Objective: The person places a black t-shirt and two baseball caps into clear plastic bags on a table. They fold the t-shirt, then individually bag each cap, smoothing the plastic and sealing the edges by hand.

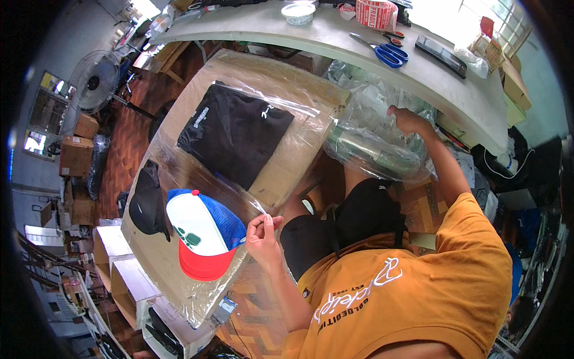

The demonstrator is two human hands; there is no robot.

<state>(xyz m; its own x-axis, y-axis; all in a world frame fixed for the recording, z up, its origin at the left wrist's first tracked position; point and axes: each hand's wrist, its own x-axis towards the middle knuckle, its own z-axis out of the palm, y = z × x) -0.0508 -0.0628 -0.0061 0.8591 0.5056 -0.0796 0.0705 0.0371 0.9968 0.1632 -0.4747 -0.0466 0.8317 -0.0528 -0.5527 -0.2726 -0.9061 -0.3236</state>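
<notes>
My left hand (pixel 264 233) pinches the edge of a clear plastic film (pixel 255 202) at the near edge of a cardboard-topped surface (pixel 287 170). The film covers a folded black T-shirt (pixel 237 130) with white print. Left of that hand lies a trucker cap (pixel 202 233) with a white front, blue mesh and red brim. Beside it lies a black cap (pixel 147 202). My right hand (pixel 406 122) is over crumpled clear plastic (pixel 367 96), index finger extended; whether it grips any is unclear. Below it lies a greenish roll (pixel 376 152) in clear plastic.
A white table (pixel 332 42) carries blue-handled scissors (pixel 388 54), smaller scissors (pixel 393 38), a phone (pixel 441 56), a roll of printed tape (pixel 376 13) and a plastic tub (pixel 298 14). Open cartons (pixel 130 278) stand at lower left. A pedestal fan (pixel 94 81) stands farther off.
</notes>
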